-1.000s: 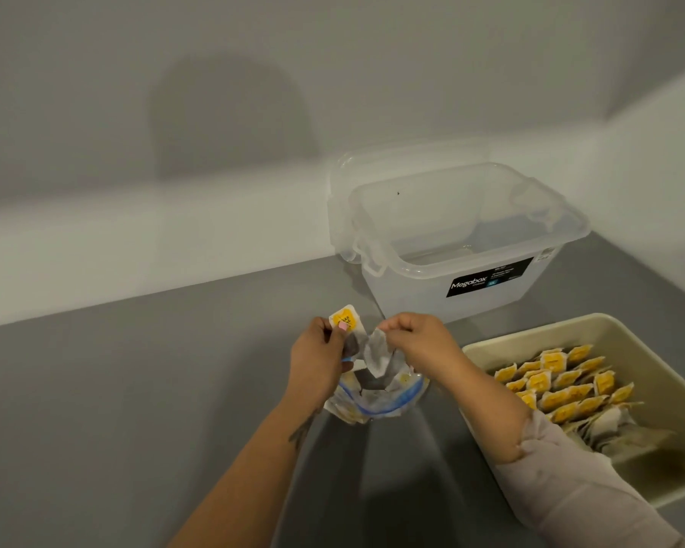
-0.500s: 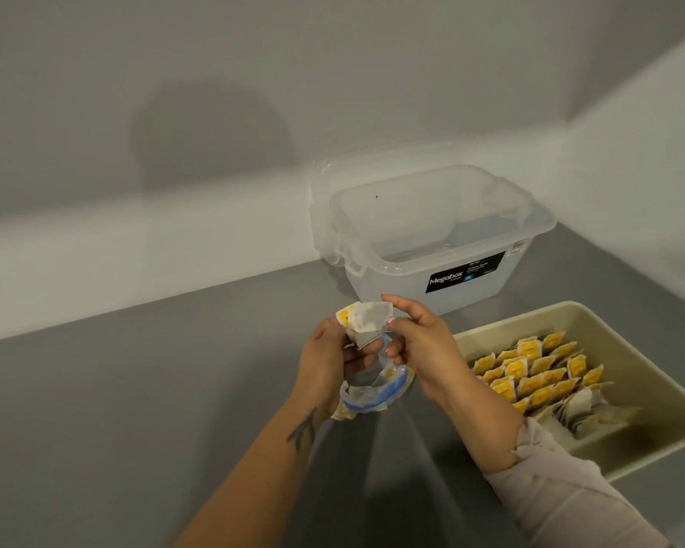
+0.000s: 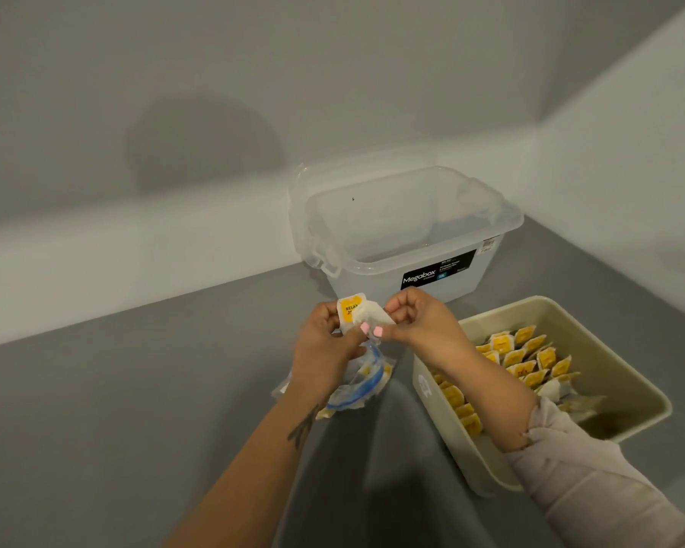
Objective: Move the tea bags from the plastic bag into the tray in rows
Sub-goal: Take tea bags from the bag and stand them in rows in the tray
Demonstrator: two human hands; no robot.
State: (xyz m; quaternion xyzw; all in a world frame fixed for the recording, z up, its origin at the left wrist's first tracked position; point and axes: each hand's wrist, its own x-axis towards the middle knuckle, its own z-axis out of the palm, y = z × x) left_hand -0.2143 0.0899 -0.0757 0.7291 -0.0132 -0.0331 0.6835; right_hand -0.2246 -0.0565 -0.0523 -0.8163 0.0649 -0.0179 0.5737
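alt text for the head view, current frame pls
Both hands, left hand and right hand, pinch a yellow-labelled tea bag above a crumpled plastic bag on a grey surface. At right, a beige tray holds rows of tea bags; behind stands an open clear storage box.

— What colours does the tea bag (image 3: 357, 312) show?
— White, with a yellow label. The plastic bag (image 3: 362, 379) is clear with a blue stripe.
— The tray (image 3: 479, 460)?
— Cream, holding yellow-and-white rows.
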